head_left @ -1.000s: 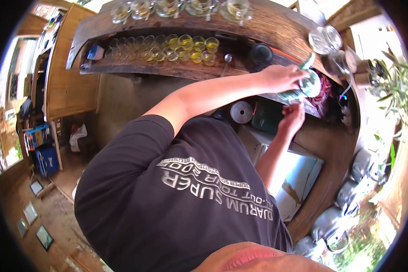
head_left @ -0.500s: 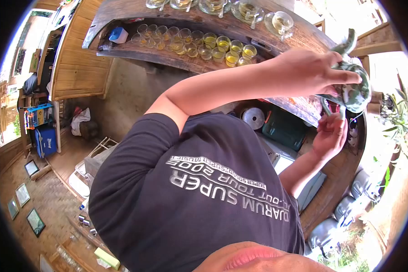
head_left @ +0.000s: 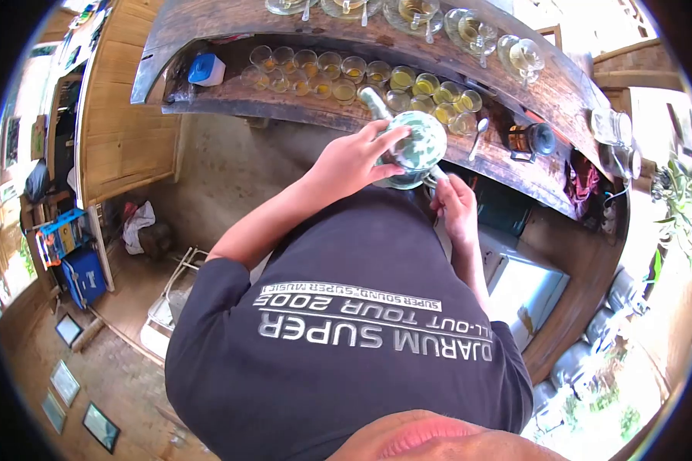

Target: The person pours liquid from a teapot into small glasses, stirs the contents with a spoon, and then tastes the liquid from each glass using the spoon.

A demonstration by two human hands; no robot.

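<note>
A green-and-white patterned teapot is held up in front of the chest, its spout pointing away towards the rows of glasses. My left hand presses on its lid and upper side, the fingers and thumb spread round it. Closed at the handle side is my right hand, with its fingers pinched on the handle. Just beyond the spout, small glasses stand in rows on the lower shelf. Several hold yellow liquid, deeper in colour towards the right; whether liquid leaves the spout cannot be seen.
A spoon and a French press lie right of the glasses. Glass cups on saucers line the upper counter. A blue-lidded container stands at the shelf's left end. Clear jars stand at the far right.
Both hands have carried the teapot from the counter's right end leftwards to in front of the glasses. The French press and spoon have come into view.
</note>
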